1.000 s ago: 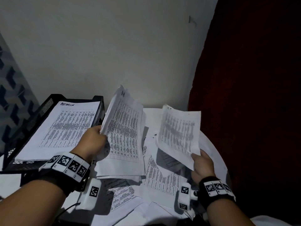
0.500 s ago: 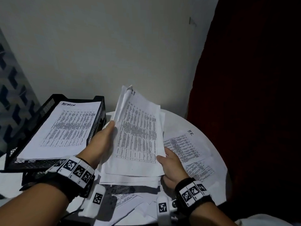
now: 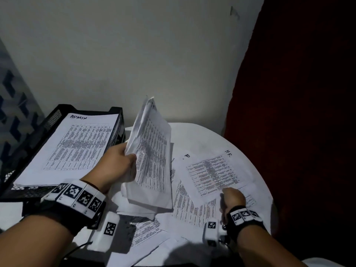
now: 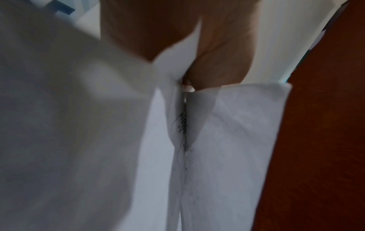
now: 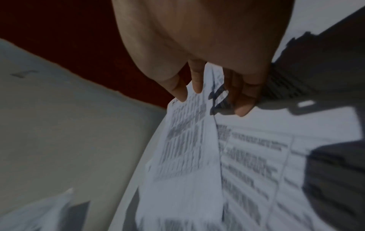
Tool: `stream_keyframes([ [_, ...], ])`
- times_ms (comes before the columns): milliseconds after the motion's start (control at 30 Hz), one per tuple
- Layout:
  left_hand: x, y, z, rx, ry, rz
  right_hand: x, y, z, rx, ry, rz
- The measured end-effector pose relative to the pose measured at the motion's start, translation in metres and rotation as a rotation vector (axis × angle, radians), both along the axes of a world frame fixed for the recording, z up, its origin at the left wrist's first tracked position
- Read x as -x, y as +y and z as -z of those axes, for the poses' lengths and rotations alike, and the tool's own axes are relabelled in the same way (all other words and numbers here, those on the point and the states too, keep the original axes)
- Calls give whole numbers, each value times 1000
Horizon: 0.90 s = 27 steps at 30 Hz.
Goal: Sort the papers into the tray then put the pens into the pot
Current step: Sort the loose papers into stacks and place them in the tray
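My left hand (image 3: 129, 158) grips a stack of printed papers (image 3: 154, 151) by its left edge and holds it tilted up above the table; the left wrist view shows the fingers (image 4: 221, 51) clamped on the papers (image 4: 237, 140). My right hand (image 3: 226, 196) pinches the near edge of a sheet marked HR (image 3: 212, 170) that lies flat on the table; the right wrist view shows its fingertips (image 5: 244, 107) on that sheet (image 5: 189, 137). The black mesh tray (image 3: 119, 120) at the left holds a pile topped by an ADMIN sheet (image 3: 77, 145). No pens or pot are in view.
More loose printed sheets (image 3: 190, 207) overlap on the round white table (image 3: 202, 135), some reaching its near edge (image 3: 146, 230). A pale wall stands behind the table. A dark red surface (image 3: 298, 132) borders the table on the right.
My right hand laid its sheet onto the stack held by my left hand, then let go and moved right and down to the HR sheet. The stack now stands steeper.
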<state>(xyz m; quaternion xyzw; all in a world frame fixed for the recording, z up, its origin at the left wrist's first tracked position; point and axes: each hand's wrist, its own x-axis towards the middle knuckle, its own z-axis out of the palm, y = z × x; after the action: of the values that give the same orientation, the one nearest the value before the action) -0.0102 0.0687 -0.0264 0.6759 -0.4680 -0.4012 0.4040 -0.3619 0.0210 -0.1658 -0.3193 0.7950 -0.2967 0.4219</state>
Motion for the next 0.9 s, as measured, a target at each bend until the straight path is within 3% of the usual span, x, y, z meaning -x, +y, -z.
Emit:
stream_keyframes([
  [133, -5, -3, 5, -8, -48, 0, 15, -20, -1, -107, 111, -75],
  [233, -4, -5, 8, -23, -8, 5, 17, -38, -2, -108, 87, -50],
  [300, -2, -4, 7, -26, -66, 3, 18, -45, -2, -116, 71, -17],
  [567, -9, -8, 8, -6, -159, 12, 31, -47, 1, 61, 154, 150],
  [700, -9, -9, 5, -13, -214, 32, 29, -45, -30, 157, -81, 322],
  [900, -4, -4, 0, -6, -230, 49, -12, -23, -110, 350, -455, 62],
])
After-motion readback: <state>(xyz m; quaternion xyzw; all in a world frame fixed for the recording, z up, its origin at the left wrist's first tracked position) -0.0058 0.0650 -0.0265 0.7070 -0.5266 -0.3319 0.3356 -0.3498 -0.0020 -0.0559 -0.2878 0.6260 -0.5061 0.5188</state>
